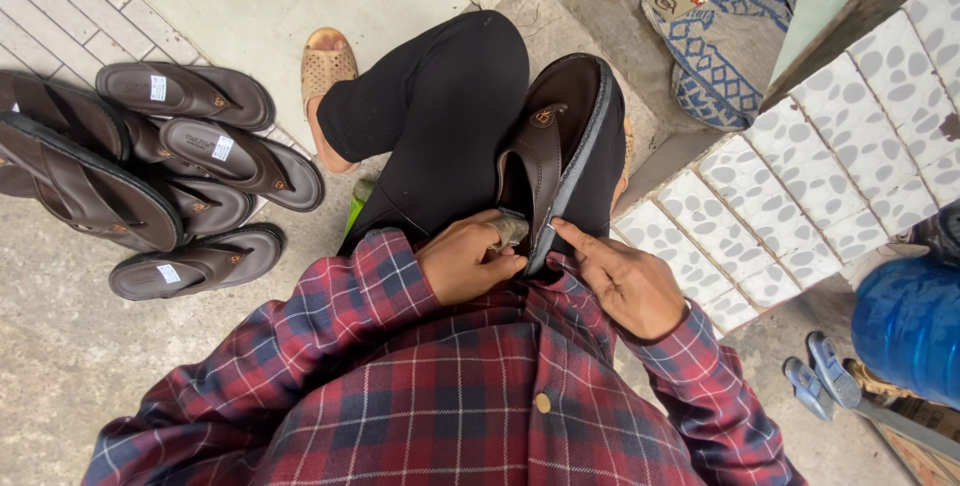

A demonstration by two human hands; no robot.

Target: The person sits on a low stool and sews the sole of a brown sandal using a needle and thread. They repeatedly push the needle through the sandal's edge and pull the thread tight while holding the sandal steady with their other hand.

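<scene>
On the lap, against black trousers (440,106), the left hand (468,261) has its grip closed on a small grey tool (511,230) pressed to the heel edge of a dark brown leather sandal (555,136). The right hand (628,281) lies open, its index finger extended and touching the sandal's grey sole rim; its grip clamps nothing. The sandal rests along the thigh, toe pointing away, with a smooth glossy footbed and a broad strap bearing a small emblem. Matching brown sandals (190,176) lie piled on the concrete floor (60,346) to the left.
</scene>
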